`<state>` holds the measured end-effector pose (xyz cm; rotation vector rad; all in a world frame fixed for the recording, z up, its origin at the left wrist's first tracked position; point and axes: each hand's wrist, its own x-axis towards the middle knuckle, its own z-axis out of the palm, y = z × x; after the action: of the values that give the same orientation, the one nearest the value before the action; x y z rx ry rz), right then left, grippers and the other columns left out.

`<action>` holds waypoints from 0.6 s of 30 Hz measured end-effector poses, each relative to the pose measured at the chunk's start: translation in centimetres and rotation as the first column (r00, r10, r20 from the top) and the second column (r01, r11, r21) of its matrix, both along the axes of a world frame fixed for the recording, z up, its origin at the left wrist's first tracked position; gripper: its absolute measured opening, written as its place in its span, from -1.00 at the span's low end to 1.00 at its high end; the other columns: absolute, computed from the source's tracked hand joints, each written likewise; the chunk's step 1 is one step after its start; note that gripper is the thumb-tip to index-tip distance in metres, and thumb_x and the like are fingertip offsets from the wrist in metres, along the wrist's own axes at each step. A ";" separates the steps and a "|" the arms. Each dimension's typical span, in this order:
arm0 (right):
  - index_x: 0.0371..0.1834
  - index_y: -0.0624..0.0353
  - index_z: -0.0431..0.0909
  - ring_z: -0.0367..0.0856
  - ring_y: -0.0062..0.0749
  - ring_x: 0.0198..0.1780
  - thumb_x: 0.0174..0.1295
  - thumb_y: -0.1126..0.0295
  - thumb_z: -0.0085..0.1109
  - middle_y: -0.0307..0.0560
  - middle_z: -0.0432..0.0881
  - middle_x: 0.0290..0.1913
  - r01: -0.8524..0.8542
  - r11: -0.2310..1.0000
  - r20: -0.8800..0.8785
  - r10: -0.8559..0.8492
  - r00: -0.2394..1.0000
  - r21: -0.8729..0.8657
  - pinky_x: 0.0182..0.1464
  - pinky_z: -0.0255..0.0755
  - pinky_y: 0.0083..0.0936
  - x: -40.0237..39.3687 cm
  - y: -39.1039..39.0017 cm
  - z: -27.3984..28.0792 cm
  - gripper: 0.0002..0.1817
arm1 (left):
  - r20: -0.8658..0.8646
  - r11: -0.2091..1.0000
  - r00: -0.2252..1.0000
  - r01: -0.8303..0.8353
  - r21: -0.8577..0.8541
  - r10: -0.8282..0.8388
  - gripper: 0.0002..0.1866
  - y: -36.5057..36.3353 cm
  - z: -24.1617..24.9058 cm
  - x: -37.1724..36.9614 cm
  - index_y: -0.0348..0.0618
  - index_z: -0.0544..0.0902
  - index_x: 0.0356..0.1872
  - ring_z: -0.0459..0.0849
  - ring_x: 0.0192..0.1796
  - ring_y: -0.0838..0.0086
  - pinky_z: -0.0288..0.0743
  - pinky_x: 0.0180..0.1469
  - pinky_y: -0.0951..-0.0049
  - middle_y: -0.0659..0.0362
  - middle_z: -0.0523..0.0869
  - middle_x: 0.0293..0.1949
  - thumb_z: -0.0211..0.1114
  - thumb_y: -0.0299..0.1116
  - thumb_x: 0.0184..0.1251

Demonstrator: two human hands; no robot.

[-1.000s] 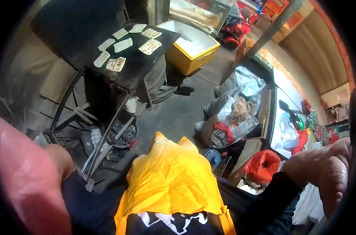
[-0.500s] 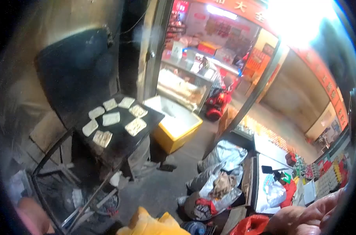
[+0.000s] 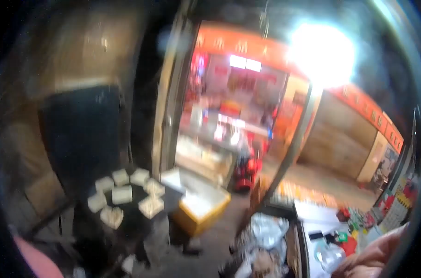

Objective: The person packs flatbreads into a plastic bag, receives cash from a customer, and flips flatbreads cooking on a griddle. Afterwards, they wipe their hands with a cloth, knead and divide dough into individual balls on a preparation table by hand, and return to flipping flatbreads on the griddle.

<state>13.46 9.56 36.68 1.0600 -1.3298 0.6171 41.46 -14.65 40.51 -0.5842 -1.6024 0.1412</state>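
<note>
My right hand (image 3: 375, 257) shows at the lower right edge, blurred and partly cut off. It appears in front of the white table, near a clear plastic bag (image 3: 330, 257), and its fingers cannot be made out. At the lower left edge a smeared pink shape (image 3: 36, 258) looks like part of my left hand; no fingers show. Beyond it, several pale flat pieces like flatbreads (image 3: 122, 195) lie apart on a dark flat top (image 3: 137, 207). Some have brownish markings. Neither hand visibly touches them.
A yellow box with a white inside (image 3: 199, 223) stands right of the dark top. Filled plastic sacks (image 3: 268, 231) sit on the floor beside the white table (image 3: 312, 214). A metal post (image 3: 294, 148) rises behind. Across the way is a lit shop with a red scooter (image 3: 247, 173).
My view has tilted up, so the scene sits lower and is blurred. The yellow thing at the bottom edge has left view. Both hands stay at the lower edges.
</note>
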 end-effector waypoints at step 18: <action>0.09 0.28 0.53 0.59 -0.44 -0.30 0.14 0.58 0.33 -0.05 0.61 -0.27 -0.612 0.784 0.702 0.379 0.604 0.104 -0.27 0.52 -0.40 -3.9 -11.0 -12.1 -0.59 | 0.697 0.518 0.705 -0.552 0.654 -0.130 -0.67 -7.5 -16.6 -7.5 -0.18 0.55 -0.04 0.62 -0.08 0.27 0.49 0.01 0.26 0.07 0.61 -0.13 0.33 -0.30 0.20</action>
<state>9.57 -1.41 24.55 1.6295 -1.7889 1.3227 34.00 -22.19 23.88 0.4524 -2.1990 -0.7420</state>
